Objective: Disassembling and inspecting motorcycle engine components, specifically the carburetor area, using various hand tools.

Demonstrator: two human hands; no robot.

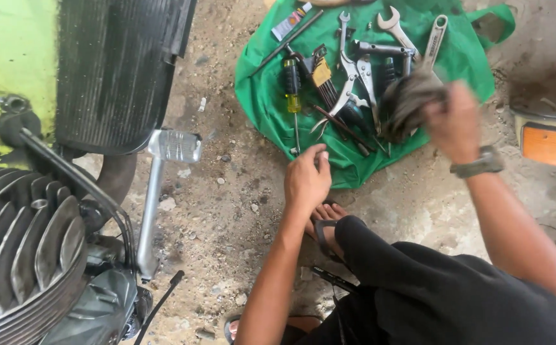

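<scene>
My right hand [454, 121] grips a dirty grey rag [409, 102], blurred with motion, above the tools on a green cloth bag [265, 96]. A watch sits on that wrist. My left hand [306, 179] rests near the bag's near edge, its fingers bent and touching the cloth beside a screwdriver tip; whether it pinches anything is unclear. On the bag lie a yellow and black screwdriver [292, 89], locking pliers [345, 96], several wrenches [396, 29] and a small tube [290, 22].
A motorcycle stands at the left: finned engine cylinder [25, 236], silver kick-start lever [163, 185], black seat [115, 70], green body panel [9, 57]. An orange lamp [549, 144] sits at the right edge. The ground is gritty concrete. My sandalled foot [326, 227] and black trousers are below.
</scene>
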